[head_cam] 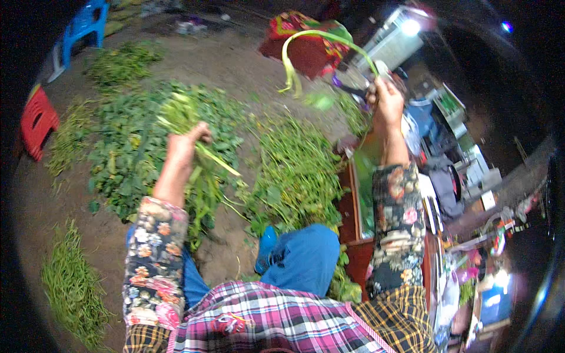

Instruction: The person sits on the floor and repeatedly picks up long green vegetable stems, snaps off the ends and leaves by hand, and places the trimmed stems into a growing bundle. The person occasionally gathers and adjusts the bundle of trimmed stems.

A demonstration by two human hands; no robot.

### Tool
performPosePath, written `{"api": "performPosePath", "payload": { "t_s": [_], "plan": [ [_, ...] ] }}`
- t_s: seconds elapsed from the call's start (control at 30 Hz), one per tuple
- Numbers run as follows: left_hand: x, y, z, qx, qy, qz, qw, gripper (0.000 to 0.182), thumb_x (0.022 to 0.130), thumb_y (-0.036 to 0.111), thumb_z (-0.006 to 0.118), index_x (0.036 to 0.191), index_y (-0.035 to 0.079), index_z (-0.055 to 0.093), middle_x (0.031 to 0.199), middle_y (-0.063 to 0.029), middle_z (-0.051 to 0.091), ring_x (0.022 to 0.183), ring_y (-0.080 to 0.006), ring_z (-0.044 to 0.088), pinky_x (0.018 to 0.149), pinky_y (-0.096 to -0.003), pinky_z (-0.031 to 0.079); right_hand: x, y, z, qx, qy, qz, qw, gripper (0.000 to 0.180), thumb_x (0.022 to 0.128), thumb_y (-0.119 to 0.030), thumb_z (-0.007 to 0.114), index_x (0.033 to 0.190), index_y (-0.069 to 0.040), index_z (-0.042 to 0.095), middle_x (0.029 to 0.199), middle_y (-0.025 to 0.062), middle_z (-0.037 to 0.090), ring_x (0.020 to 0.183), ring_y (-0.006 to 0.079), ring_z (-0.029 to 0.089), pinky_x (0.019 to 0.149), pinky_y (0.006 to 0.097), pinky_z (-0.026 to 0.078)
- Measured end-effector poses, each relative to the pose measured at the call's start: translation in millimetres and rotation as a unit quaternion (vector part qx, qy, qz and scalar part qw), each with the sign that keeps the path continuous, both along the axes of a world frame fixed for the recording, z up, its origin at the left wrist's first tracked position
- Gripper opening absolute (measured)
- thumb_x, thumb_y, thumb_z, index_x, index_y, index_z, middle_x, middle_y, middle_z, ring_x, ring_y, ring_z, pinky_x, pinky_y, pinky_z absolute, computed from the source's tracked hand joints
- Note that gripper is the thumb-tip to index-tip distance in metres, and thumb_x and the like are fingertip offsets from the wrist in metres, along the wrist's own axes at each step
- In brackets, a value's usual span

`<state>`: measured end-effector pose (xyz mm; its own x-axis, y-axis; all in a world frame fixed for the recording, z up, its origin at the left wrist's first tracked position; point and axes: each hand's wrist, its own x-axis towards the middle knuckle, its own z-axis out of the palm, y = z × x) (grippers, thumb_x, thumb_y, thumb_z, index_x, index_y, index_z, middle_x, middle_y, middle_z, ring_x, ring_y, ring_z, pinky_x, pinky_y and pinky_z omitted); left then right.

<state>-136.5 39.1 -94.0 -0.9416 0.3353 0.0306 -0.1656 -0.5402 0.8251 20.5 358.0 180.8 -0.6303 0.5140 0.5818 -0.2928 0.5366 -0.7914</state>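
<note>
My left hand (pixel 190 139) is closed around a bunch of green plant stems (pixel 180 112), whose pale, thick ends stick up past my fist. Leafier lengths of the bunch hang down below that hand towards my knees. Farther out to the right, my right hand (pixel 387 100) grips one end of a single long pale-green stalk (pixel 322 33). The stalk arches up and over to the left, and its split end dangles in the air. Beneath my left hand spreads a heap of broad green leaves (pixel 128 150). Between my hands lies a pile of thin green stems (pixel 295 163) on the ground.
A smaller stem pile (pixel 73 287) lies at the lower left. Blue (pixel 86 31) and red (pixel 39 121) plastic stools stand at the left. Close on my right is a reddish-brown wooden piece of furniture (pixel 353 198) with a greenish panel. Bags and boxes (pixel 450 185) crowd beyond it.
</note>
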Motion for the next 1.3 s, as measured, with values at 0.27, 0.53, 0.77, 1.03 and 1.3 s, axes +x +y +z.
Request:
{"api": "performPosePath", "payload": {
  "t_s": [0.27,0.53,0.77,1.03,1.3],
  "plan": [
    [24,14,20,0.114,-0.013,-0.153,0.982,0.015,0.092,0.015,0.070,0.099,0.002,0.068,0.086,-0.0065,0.072,0.073,-0.0145,0.067,0.068,-0.0286,0.055,-51,-107,-96,-0.039,-0.052,0.074,0.995,0.016,0.100,-0.017,0.059,0.107,-0.003,0.059,0.072,-0.0017,0.056,0.054,0.0060,0.048,0.047,0.0198,0.036],
    [22,2,25,0.165,-0.015,-0.131,0.977,0.017,0.093,0.015,0.069,0.104,0.002,0.063,0.080,-0.0045,0.064,0.072,-0.0174,0.062,0.076,-0.0339,0.053,-37,-56,-179,-0.198,0.024,-0.021,0.980,0.018,0.101,-0.015,0.055,0.112,0.000,0.056,0.075,0.0006,0.055,0.055,0.0070,0.049,0.044,0.0207,0.036],
    [21,-3,31,0.104,-0.002,-0.092,0.990,0.020,0.091,0.015,0.071,0.106,0.004,0.062,0.070,0.0030,0.053,0.060,-0.0107,0.050,0.070,-0.0311,0.050,16,88,-199,-0.331,0.078,-0.096,0.936,0.014,0.101,-0.015,0.055,0.107,-0.003,0.060,0.079,0.0045,0.059,0.053,0.0094,0.050,0.042,0.0218,0.037],
    [25,3,33,0.048,-0.052,-0.076,0.995,0.013,0.092,0.012,0.068,0.099,0.004,0.062,0.084,-0.0084,0.071,0.062,-0.0118,0.060,0.056,-0.0259,0.050,-30,-42,-200,-0.163,-0.088,0.007,0.983,0.023,0.099,-0.013,0.057,0.118,0.001,0.058,0.076,-0.0005,0.060,0.059,0.0044,0.049,0.049,0.0191,0.039],
    [28,5,36,0.039,-0.068,-0.156,0.985,0.031,0.093,0.011,0.066,0.120,-0.003,0.061,0.105,-0.0167,0.071,0.067,-0.0106,0.060,0.061,-0.0229,0.052,-21,-143,-234,0.269,-0.204,0.215,0.916,0.021,0.095,-0.022,0.060,0.110,-0.008,0.057,0.086,0.0202,0.067,0.081,0.0413,0.066,0.070,0.0490,0.053]
  ]
}}
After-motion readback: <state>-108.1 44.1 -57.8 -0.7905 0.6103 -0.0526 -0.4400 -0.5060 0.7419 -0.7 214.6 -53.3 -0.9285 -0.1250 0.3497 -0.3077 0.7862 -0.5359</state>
